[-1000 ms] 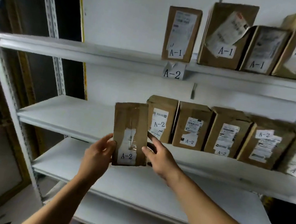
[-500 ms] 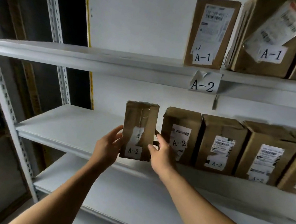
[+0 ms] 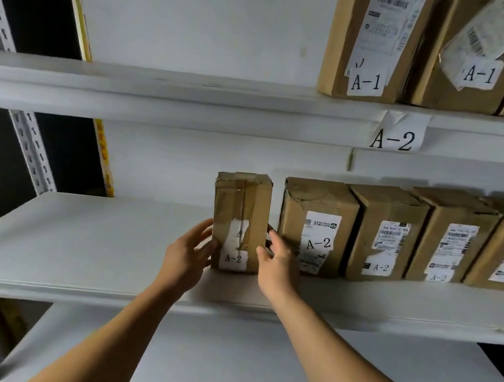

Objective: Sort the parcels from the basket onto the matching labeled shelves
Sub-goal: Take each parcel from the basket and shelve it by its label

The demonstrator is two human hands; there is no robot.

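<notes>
Because its white A-2 sticker matches the A-2 shelf tag (image 3: pixel 397 137), the tall brown cardboard parcel (image 3: pixel 240 218) stands upright on the white metal shelf (image 3: pixel 72 249), left hand (image 3: pixel 187 254) and right hand (image 3: pixel 275 264) grasping its sides.

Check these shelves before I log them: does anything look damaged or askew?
On the upper shelf, one A-1 parcel has a shipping label peeling off crookedly. The A-2 tag on the shelf edge is crumpled.

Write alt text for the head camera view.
Two hands, left and right, hold an upright A-2 parcel on a white shelf, left of a row of A-2 boxes. A-1 boxes stand above.
</notes>
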